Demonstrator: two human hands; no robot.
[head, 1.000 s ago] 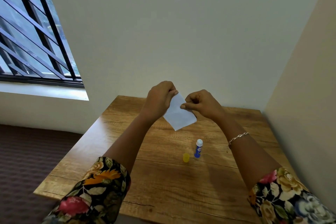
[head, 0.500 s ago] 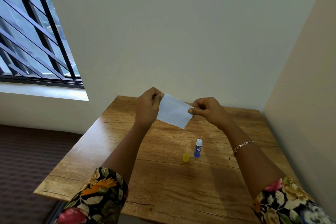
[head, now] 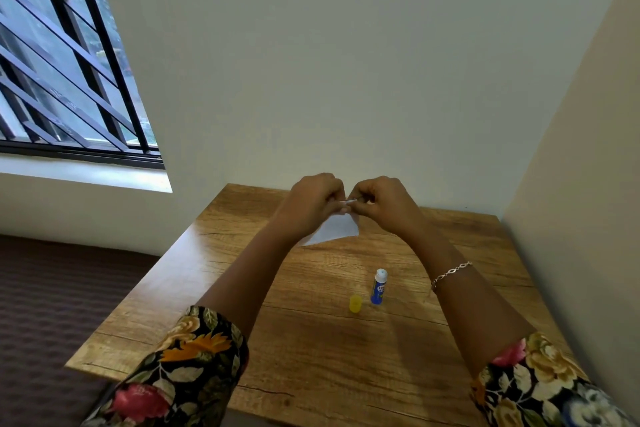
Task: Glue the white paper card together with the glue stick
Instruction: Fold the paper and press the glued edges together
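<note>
- The left hand has swung inward, pinching the top edge of the white paper card above the table.
- The card, spread wide a moment ago, now hangs seemingly folded.
- The yellow cap and the uncapped glue stick stand untouched.
- The right hand pinches the same edge; they're probably pressing the seam.

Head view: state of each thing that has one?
white paper card: hangs from both hands, pinched at its top edge
glue stick: upright on the table, uncapped
yellow cap: off, on the table beside the glue stick
left hand: pinches the card
right hand: pinches the card
</note>
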